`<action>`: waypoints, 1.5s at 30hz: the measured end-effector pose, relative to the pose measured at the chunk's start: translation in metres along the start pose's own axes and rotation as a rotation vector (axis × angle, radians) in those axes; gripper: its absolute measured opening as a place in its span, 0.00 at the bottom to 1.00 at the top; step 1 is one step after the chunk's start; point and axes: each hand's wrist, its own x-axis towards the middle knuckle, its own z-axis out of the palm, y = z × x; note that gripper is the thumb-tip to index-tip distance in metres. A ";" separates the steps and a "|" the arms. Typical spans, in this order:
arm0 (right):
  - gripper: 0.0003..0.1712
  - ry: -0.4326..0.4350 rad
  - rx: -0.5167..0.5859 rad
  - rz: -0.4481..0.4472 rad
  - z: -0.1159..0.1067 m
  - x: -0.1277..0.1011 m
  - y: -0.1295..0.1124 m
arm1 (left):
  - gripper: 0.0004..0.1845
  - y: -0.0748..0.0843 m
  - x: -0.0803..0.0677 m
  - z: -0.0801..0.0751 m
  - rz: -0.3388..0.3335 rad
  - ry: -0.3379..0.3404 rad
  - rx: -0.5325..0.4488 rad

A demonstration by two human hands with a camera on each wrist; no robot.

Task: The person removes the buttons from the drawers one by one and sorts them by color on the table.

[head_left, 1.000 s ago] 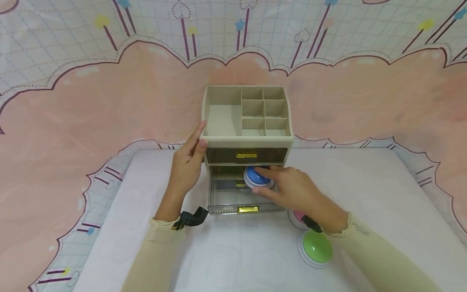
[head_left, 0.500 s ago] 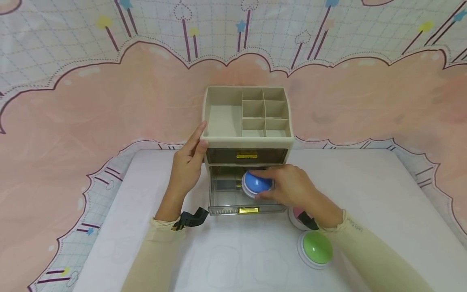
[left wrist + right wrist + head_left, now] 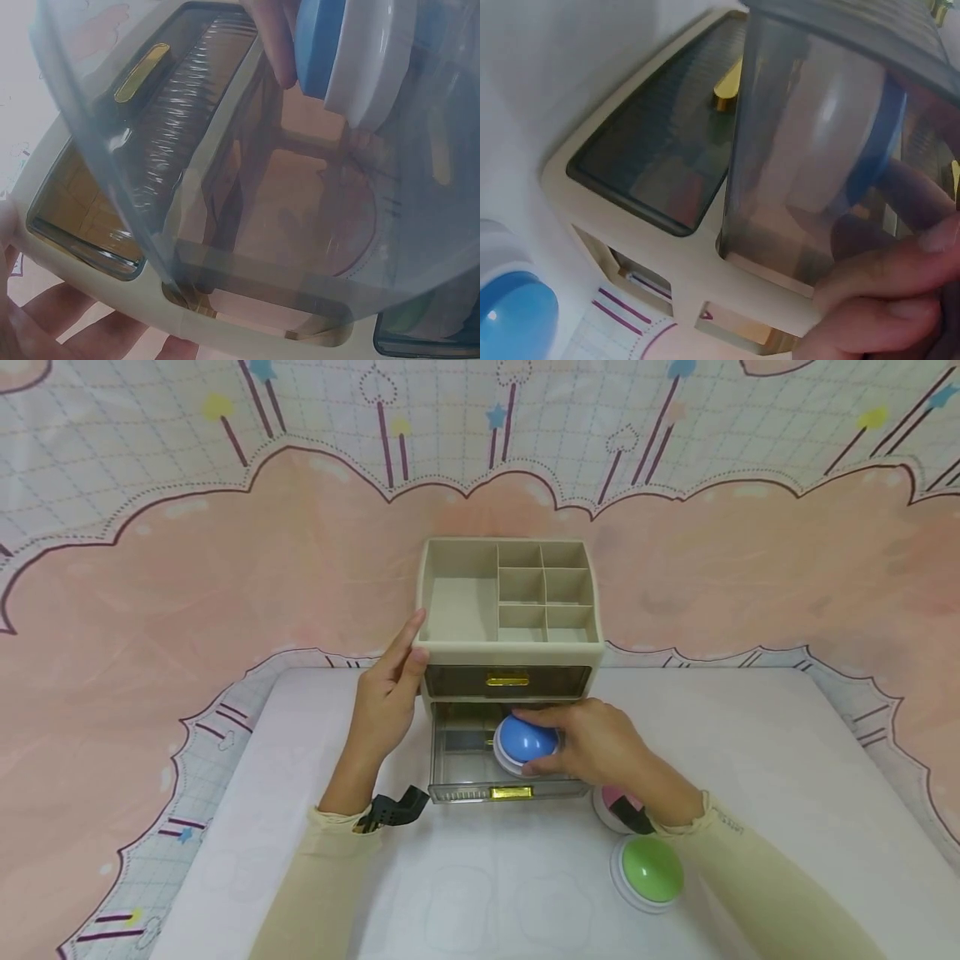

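A beige desk organizer [image 3: 510,647] stands at the back of the white table, its clear lower drawer [image 3: 465,768] pulled out. My right hand [image 3: 592,747] grips a blue dome button [image 3: 525,742] with a white base, holding it over the open drawer, dome facing left and up. In the left wrist view the blue button [image 3: 352,52] shows through the drawer wall with a fingertip [image 3: 274,37] on it. The right wrist view shows the button [image 3: 870,150] behind the drawer's clear wall. My left hand [image 3: 390,685] lies with straight fingers against the organizer's left side.
The upper drawer [image 3: 507,680], with a gold handle, is closed. A green dome button [image 3: 648,870] and a pink one [image 3: 613,800], partly hidden by my right wrist, sit on the table to the right of the drawer. A patterned cloth backdrop rises behind the table.
My right hand has shifted the blue button slightly left and down toward the open drawer, and the dome now faces more upward. The left hand has stayed in place.
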 end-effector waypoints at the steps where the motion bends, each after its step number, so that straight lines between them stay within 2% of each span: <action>1: 0.42 0.005 0.002 0.004 0.000 0.000 0.000 | 0.25 -0.001 0.000 0.000 0.005 0.000 -0.005; 14: 0.41 0.088 0.035 -0.004 -0.002 -0.006 0.003 | 0.25 0.000 0.001 0.003 0.011 0.002 -0.017; 21: 0.40 0.177 0.079 -0.058 -0.008 -0.012 0.004 | 0.25 -0.001 0.001 0.002 0.008 0.001 -0.008; 30: 0.39 0.196 0.109 -0.054 -0.031 -0.027 -0.003 | 0.25 -0.001 0.000 0.002 0.002 -0.002 0.000; 36: 0.39 0.265 0.110 -0.082 -0.048 -0.042 0.006 | 0.25 0.000 -0.001 0.001 -0.001 -0.004 0.001; 45: 0.41 0.267 0.062 0.007 -0.065 -0.064 0.027 | 0.25 -0.001 0.000 0.000 0.003 0.003 -0.003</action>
